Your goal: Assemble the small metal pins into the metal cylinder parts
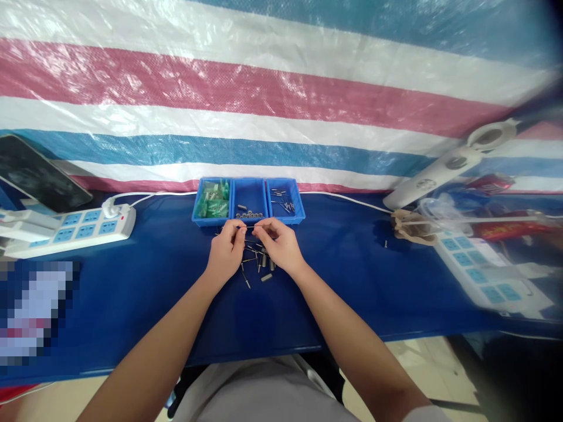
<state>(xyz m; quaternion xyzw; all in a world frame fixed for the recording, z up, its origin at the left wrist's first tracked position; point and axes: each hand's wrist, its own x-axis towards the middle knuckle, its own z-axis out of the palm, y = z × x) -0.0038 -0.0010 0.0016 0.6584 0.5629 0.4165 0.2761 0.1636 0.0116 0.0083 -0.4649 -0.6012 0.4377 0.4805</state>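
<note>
Just above the middle of the frame, the fingertips of the left hand [226, 249] and the right hand [280, 244] pinch the two ends of a thin, straight grey metal pin [251, 227], held level between them just above the table; both sets of fingers are narrowly closed on it. Under and between the hands lies a loose scatter of small grey metal pins and short cylindrical sleeves [258, 262], dull and smooth, on the dark blue table cover [132, 293]. Just beyond the fingers stands a bright blue plastic tray with three compartments [248, 201]: the left holds translucent green plastic pieces [213, 199], the middle a row of small dark metal rings [248, 215], the right a few metal pins [281, 202]. At left lies a white power strip with pale blue sockets [73, 225], and another one sits at right [484, 266]. A crinkled woven plastic sheet striped white, red and blue [264, 88] fills the upper frame. No writing is legible.
</note>
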